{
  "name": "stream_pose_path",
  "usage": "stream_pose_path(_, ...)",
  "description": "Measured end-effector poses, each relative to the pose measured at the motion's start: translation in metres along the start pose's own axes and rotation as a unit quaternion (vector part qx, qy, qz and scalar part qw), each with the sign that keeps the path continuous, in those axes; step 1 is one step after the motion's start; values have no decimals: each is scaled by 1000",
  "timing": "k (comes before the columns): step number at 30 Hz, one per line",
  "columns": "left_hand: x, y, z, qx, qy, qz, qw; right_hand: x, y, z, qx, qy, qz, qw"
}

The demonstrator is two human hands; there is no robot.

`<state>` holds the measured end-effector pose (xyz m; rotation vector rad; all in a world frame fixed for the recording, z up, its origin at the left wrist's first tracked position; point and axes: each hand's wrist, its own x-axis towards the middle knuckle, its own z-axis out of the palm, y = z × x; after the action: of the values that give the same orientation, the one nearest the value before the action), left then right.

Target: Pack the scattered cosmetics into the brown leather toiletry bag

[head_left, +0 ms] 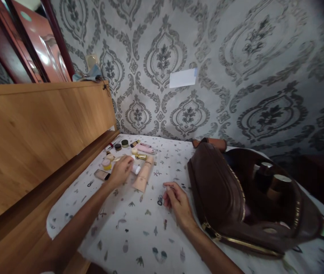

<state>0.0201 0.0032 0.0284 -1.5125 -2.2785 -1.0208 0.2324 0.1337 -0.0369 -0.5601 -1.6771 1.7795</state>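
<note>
My left hand [121, 170] is over a cluster of cosmetics on the patterned white cloth, fingers pinched together; what they hold, if anything, is hidden. Against its fingers lies a small white tube [136, 169], partly covered. Just right of that, a peach squeeze tube [144, 175] lies flat. A flat compact with a black end [101, 174] and a yellow-based jar [106, 164] sit left of the hand. Above it are a gold tube [141, 156] and a pink tube [146, 148]. My right hand [178, 201] hovers or rests by the bag, fingers loosely bent and apart, nothing in them.
A brown zippered bag [216, 186] stands unzipped at the right, with bottles [278, 186] inside. Two dark round jars [124, 143] are near the back. A wooden board [47, 129] borders the left; a patterned wall [162, 57] rises behind.
</note>
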Motion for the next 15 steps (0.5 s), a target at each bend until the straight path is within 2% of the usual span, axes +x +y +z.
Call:
stream_pose_path(5, -9, -56, -41, 82, 51, -64, 993, 0, 1, 0, 0, -1, -3, 1000)
stream_pose_path(8, -21, -82, -58, 115, 65, -94, 987, -1, 0, 1, -2, -2, -2, 1000)
stream_pose_path(12, -28, -105, -66, 137, 65, -120, 981, -1, -2, 1, -5, -1, 2, 1000)
stream_pose_path(15, -15, -114, -63, 152, 58, -119, 979, -2, -3, 1, -8, -1, 7, 1000)
